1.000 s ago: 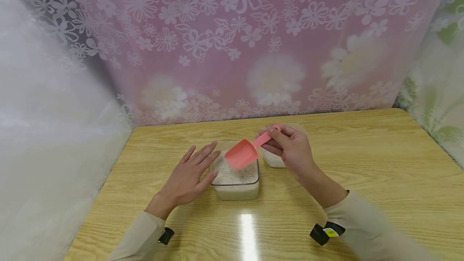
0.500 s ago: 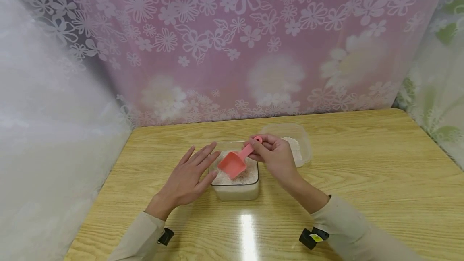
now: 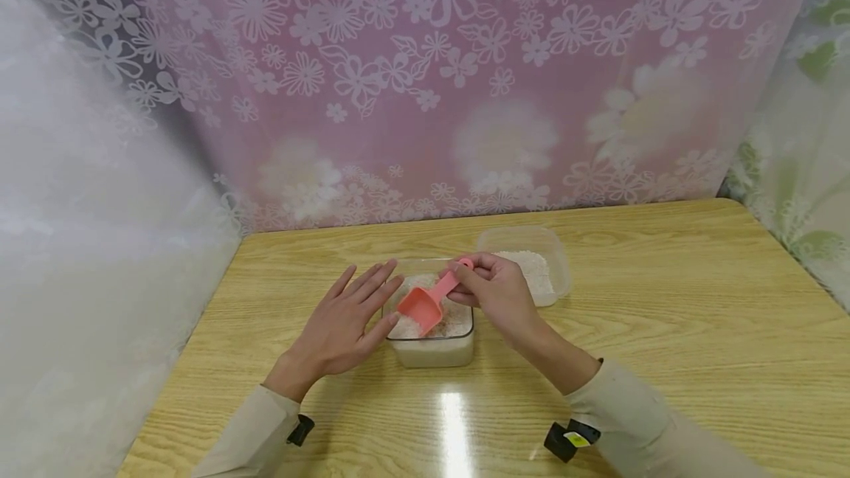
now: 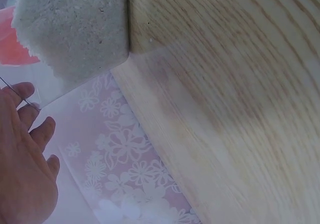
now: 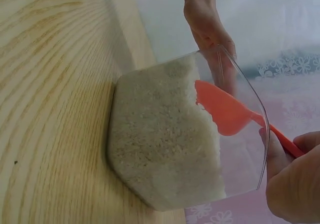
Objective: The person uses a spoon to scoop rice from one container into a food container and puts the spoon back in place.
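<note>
A clear square container (image 3: 434, 354) of rice (image 5: 155, 134) stands on the table. My right hand (image 3: 501, 293) pinches the handle of a pink scoop (image 3: 423, 308) between thumb and fingers. The scoop's front edge dips into the rice, and some grains lie in its bowl. With fingers spread straight, my left hand (image 3: 341, 327) rests against the container's left rim; the left wrist view shows its fingertips (image 4: 44, 131) by the wall. The right wrist view shows the scoop tilted inside the container, its lower edge hidden in rice.
A second, translucent plastic box (image 3: 561, 271) with some rice in it stands behind and to the right, partly hidden by my right hand. A wood-grain table (image 3: 697, 330) carries both containers. Floral curtains (image 3: 425, 94) hang at the back and sides.
My right hand has moved left and down, bringing the scoop from above the container into the rice. Grains now lie in the scoop. My left hand has stayed in place.
</note>
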Demonstrator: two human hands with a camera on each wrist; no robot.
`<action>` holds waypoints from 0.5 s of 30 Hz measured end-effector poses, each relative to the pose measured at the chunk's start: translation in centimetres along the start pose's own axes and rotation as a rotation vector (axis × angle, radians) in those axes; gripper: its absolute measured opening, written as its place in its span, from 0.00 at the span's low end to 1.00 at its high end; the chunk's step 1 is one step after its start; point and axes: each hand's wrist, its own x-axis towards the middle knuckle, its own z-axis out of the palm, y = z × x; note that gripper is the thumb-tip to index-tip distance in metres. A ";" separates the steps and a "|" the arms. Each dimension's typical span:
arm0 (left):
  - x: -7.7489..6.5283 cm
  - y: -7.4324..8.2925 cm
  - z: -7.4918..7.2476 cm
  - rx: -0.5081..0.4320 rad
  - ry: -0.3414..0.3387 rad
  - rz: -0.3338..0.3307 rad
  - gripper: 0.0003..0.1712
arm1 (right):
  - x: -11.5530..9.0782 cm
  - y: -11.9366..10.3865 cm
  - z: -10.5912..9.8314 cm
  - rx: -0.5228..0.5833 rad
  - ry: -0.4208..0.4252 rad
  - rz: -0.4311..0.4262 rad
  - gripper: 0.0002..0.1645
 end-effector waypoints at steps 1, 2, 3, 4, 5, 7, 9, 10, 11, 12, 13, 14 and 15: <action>0.0 0.0 -0.1 0.007 -0.003 0.002 0.34 | 0.0 0.0 -0.1 0.009 0.008 0.010 0.15; 0.1 0.0 -0.1 0.012 -0.006 0.005 0.35 | 0.0 0.0 -0.2 0.021 0.012 0.019 0.16; 0.1 0.1 -0.2 0.019 -0.007 0.007 0.35 | -0.1 0.0 -0.3 0.034 0.017 0.029 0.16; 0.1 0.1 -0.2 0.029 -0.010 0.008 0.35 | -0.1 0.0 -0.4 0.048 0.019 0.039 0.17; 0.1 0.1 -0.3 0.036 -0.010 0.009 0.35 | -0.1 0.0 -0.5 0.058 0.018 0.049 0.18; 0.1 0.1 -0.4 0.048 -0.010 0.008 0.35 | 0.0 0.0 -0.7 0.075 0.007 0.067 0.19; 0.0 0.2 -0.5 0.059 -0.011 0.006 0.35 | 0.1 0.1 -0.8 0.083 -0.009 0.079 0.19; 0.0 0.2 -0.5 0.061 -0.013 0.006 0.35 | 0.2 0.0 -0.8 0.086 -0.016 0.084 0.19; 0.0 0.2 -0.6 0.062 -0.015 0.006 0.36 | 0.2 0.0 -0.9 0.091 -0.018 0.090 0.19; 0.0 0.2 -0.6 0.062 -0.016 0.008 0.36 | 0.2 0.0 -0.9 0.097 -0.017 0.097 0.19; 0.1 0.2 -0.6 0.064 -0.018 0.012 0.36 | 0.2 0.0 -1.0 0.105 -0.014 0.104 0.19; 0.1 0.2 -0.7 0.066 -0.019 0.017 0.35 | 0.3 0.0 -1.1 0.115 -0.010 0.110 0.19; 0.2 0.2 -0.7 0.068 -0.019 0.023 0.35 | 0.3 0.0 -1.2 0.127 -0.005 0.114 0.20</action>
